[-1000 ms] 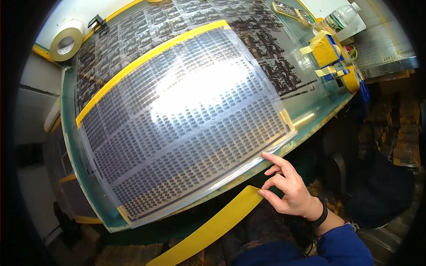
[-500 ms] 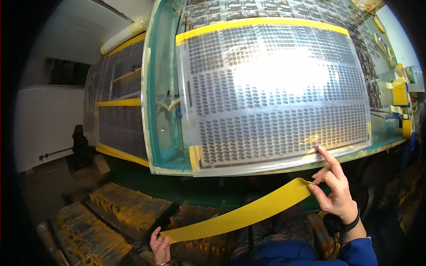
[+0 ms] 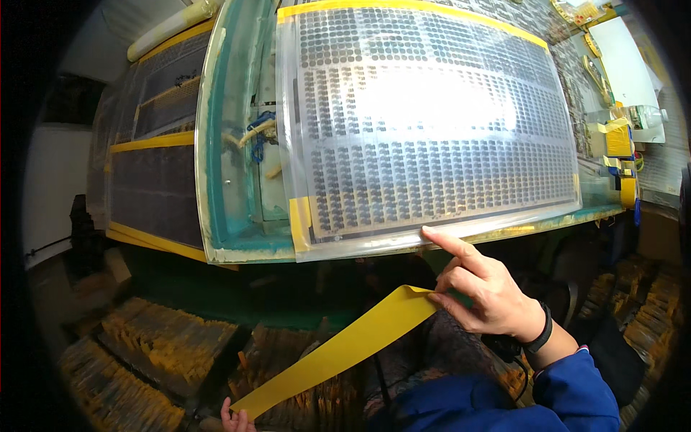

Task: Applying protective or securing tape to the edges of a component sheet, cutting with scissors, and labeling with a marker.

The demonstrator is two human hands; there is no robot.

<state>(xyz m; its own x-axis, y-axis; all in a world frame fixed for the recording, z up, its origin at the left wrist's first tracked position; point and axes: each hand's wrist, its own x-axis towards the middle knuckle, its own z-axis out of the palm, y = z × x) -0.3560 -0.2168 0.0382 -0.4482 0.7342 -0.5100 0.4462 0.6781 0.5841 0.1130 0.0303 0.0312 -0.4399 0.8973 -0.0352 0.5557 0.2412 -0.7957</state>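
Stretching a long strip of yellow tape between both hands, the person stands at the near edge of a glass-topped light table. The right hand pinches one end of the strip between thumb and the lower fingers, while its forefinger points out straight and rests at the front edge of the clear plastic sheet, which lies flat on the lit glass with rows of small dark parts showing through. The left hand is barely in view at the bottom rim; its fingertips are closed on the other end of the strip. The tape hangs in the air below the table's edge, sagging a little and apart from the sheet, with the right end slightly folded over.

To lay it well, I would judge, the strip wants pulling taut and level with the sheet's front edge before any part touches (a slack strip will wrinkle or catch on itself). The forefinger looks a good anchor: press the right end down first, then smooth toward the left corner, where a short yellow tab already holds the sheet. Another yellow band runs along the far edge.
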